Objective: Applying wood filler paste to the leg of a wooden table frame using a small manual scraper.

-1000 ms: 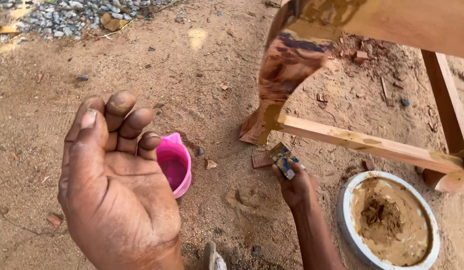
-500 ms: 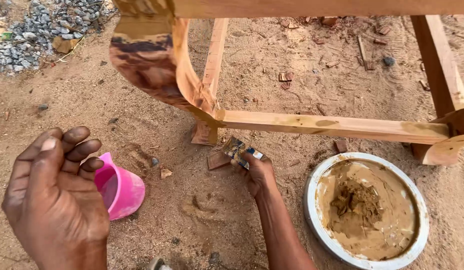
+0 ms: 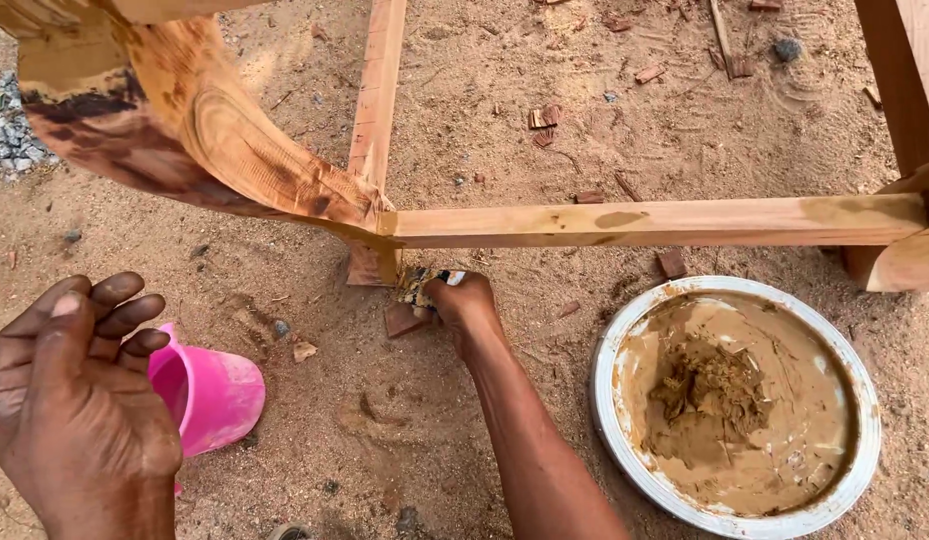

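Observation:
My right hand [image 3: 465,300] grips a small flat card-like scraper [image 3: 422,283] smeared with brown paste, held against the foot of the curved wooden leg [image 3: 215,150] where the horizontal rail [image 3: 635,220] joins it. My left hand [image 3: 80,400] hovers near the camera at lower left, palm turned inward, fingers loosely curled and dusty, holding nothing. Just behind it a pink plastic cup [image 3: 215,395] lies tilted on the sand. A white round bowl [image 3: 610,400] of brown putty sits at lower right.
The unfinished wooden furniture frame stands on sandy ground, with another rail [image 3: 380,90] running back and a leg [image 3: 900,80] at far right. Wood chips [image 3: 545,117] and small blocks lie scattered. Grey gravel [image 3: 5,140] shows at the left edge.
The view has swung right and down. My right hand moved forward with the scraper to the base of the curved leg. My left hand stayed raised and empty.

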